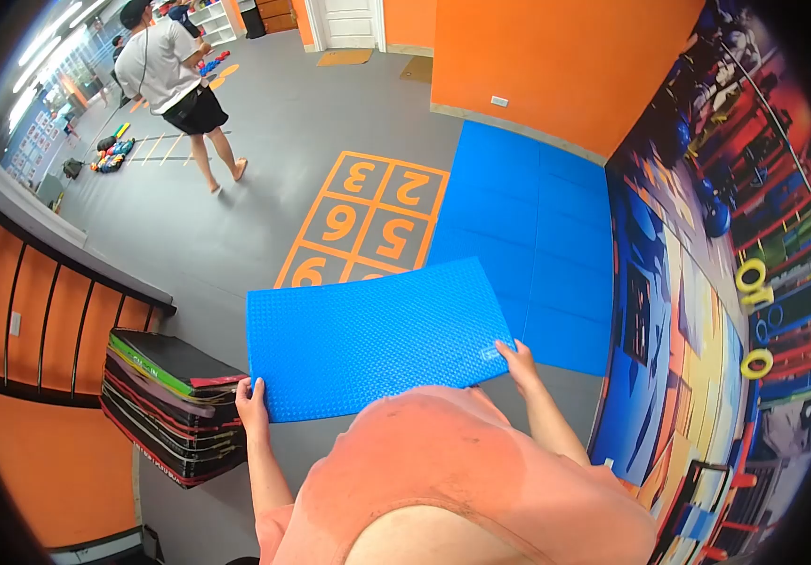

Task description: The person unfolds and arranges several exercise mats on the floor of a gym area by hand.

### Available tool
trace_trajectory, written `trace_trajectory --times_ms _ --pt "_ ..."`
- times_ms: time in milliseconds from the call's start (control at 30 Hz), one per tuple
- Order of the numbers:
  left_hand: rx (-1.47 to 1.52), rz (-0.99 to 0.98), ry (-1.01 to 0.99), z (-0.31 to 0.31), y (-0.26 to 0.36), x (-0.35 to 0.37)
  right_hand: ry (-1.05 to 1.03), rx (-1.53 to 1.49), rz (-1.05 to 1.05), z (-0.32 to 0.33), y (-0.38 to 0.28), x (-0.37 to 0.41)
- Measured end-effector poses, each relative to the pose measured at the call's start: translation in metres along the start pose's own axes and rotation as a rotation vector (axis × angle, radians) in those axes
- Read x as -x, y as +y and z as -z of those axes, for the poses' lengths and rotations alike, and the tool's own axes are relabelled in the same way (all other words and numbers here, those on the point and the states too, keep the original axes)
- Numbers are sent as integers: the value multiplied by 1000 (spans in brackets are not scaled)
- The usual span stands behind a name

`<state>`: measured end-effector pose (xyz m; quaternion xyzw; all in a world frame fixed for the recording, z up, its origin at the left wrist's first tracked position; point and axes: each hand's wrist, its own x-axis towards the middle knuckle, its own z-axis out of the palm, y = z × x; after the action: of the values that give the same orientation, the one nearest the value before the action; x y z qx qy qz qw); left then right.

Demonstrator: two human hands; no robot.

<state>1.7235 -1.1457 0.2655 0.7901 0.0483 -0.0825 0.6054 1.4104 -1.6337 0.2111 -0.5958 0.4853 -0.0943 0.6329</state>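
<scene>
A blue textured foam mat point(377, 339) spans the space in front of my body, held up above the grey floor. My left hand point(252, 403) grips its near left corner, thumb on the top face. At the near right edge, beside a small pale label, my right hand point(518, 363) has its fingers closed on the same mat. The mat bends slightly between the two hands. Part of its near edge is hidden behind my orange shirt point(443, 443).
Blue floor mats point(528, 235) lie along the orange wall point(556, 66). Orange numbered squares point(368, 221) mark the floor ahead. Stacked black pads point(175, 405) stand at left, beside a barred rail point(38, 301). A person point(175, 85) stands farther off. A mural wall point(659, 273) runs along the right.
</scene>
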Motion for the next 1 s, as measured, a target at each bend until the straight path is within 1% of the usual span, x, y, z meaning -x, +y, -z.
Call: trace_trajectory --times_ms 33,100,133,167,233,267,367,433,500,533,567,633,667,733,833,867,900,933,967,1000 --pt "6 4 9 -8 -1 -11 32 36 67 -8 -22 -25" --pt "-46 -68 120 -21 -2 -39 18 84 116 -20 -74 -72" --pt "-62 -23 104 -27 4 -51 10 124 156 -25 -100 -97" --pt "-57 -28 114 -37 5 -62 4 123 165 -30 -121 -121" --pt "-2 -56 99 -61 24 -68 -24 179 253 -39 -154 -158" --pt "-32 -47 100 -66 21 -76 -61 149 246 -43 -171 -171" --pt "-34 27 145 -85 18 -90 -72 215 201 -62 -198 -213" --pt "-41 68 148 -87 6 -103 -88 259 163 -74 -199 -246" --pt "-10 269 89 -91 3 -120 -102 301 128 -90 -205 -278" --pt "67 303 137 -100 -1 -134 -83 304 122 -98 -211 -293" --pt "69 310 138 -107 -3 -148 -63 305 117 -106 -218 -308" --pt "16 296 197 -124 6 -187 -46 314 122 -120 -236 -343" --pt "17 291 192 -131 10 -214 -28 314 129 -126 -241 -365" --pt "56 262 59 -144 20 -272 1 292 123 -136 -253 -408" --pt "51 222 58 -175 66 -363 32 239 108 -153 -292 -433" --pt "74 219 -6 -178 69 -400 27 207 105 -160 -309 -436" --pt "80 204 -21 -189 88 -430 21 173 102 -168 -323 -441" --pt "71 177 -30 -202 116 -459 81 156 98 -178 -323 -454" --pt "57 155 -41 -214 143 -486 96 145 99 -182 -320 -466" --pt "43 141 -116 -224 169 -512 107 109 59 -188 -326 -468"
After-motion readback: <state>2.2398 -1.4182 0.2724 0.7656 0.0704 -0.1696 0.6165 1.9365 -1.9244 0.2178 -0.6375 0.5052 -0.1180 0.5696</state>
